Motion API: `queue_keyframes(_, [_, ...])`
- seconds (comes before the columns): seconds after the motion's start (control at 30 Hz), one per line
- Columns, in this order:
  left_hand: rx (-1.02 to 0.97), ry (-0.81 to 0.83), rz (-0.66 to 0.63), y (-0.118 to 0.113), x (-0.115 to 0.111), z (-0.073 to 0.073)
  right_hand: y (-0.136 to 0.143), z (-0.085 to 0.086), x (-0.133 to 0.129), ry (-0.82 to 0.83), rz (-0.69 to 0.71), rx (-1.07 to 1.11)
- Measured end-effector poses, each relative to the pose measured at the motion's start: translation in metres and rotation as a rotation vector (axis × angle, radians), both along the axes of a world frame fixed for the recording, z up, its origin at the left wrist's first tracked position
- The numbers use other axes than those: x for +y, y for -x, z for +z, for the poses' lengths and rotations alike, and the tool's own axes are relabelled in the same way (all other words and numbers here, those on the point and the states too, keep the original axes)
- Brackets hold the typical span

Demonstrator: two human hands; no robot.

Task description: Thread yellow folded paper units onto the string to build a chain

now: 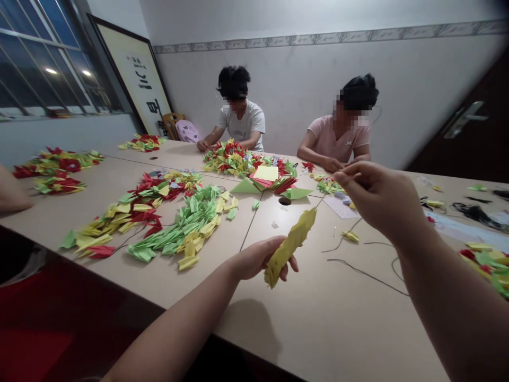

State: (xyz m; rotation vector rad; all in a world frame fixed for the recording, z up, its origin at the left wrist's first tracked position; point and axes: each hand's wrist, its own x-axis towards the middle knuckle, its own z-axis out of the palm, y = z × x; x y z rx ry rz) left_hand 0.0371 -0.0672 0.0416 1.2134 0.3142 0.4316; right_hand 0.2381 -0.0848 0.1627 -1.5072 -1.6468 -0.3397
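My left hand (pixel 264 260) is closed around a strip of stacked yellow folded paper pieces (pixel 292 246), held slanted above the table. Raised to the right, my right hand (pixel 377 193) has its thumb and fingers pinched together; anything between the fingertips is too small to make out. Dark cords (pixel 368 273) lie on the table below my right hand, with a small yellow folded paper (pixel 350 236) close to them. Left of my hands lie a row of green folded papers (pixel 178 225) and a row of yellow and red ones (pixel 115 223).
Across the table (pixel 318 318) sit two people, one in a white shirt (pixel 246 122), one in pink (pixel 342 135). A heap of folded paper (pixel 233 158) and square sheets (pixel 267 173) stand mid-table. Another person's arm (pixel 11 191) shows at left. Black cables (pixel 475 213) lie at right.
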Motion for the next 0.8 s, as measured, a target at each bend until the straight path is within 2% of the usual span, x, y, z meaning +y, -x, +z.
queue_keyframes(0.17, [0.089,0.008,-0.100,0.007,0.001,-0.001,-0.016,-0.011,-0.002,0.067,-0.057,0.035])
queue_keyframes(0.27, [0.162,-0.073,-0.069,0.009,0.002,0.001,-0.026,-0.016,-0.008,0.160,-0.042,0.126])
queue_keyframes(0.33, [0.253,-0.270,0.018,0.010,0.004,0.003,-0.035,-0.025,-0.013,0.222,-0.007,0.228])
queue_keyframes(0.4, [0.372,-0.624,0.146,0.011,0.007,0.005,-0.045,-0.041,-0.017,0.251,0.062,0.333])
queue_keyframes(0.47, [0.497,-1.029,0.260,0.011,0.012,0.003,-0.053,-0.061,-0.021,0.220,0.064,0.394])
queue_keyframes(0.53, [0.608,-1.355,0.304,0.010,0.016,-0.002,-0.058,-0.084,-0.025,0.263,0.040,0.399])
queue_keyframes(0.57, [0.649,-1.467,0.299,0.009,0.019,-0.006,-0.059,-0.095,-0.027,0.301,0.022,0.393])
queue_keyframes(0.67, [0.724,-1.633,0.234,0.007,0.023,-0.021,-0.060,-0.121,-0.032,0.396,-0.015,0.357])
queue_keyframes(0.8, [0.726,-1.593,0.140,0.008,0.022,-0.033,-0.059,-0.142,-0.036,0.421,-0.016,0.381])
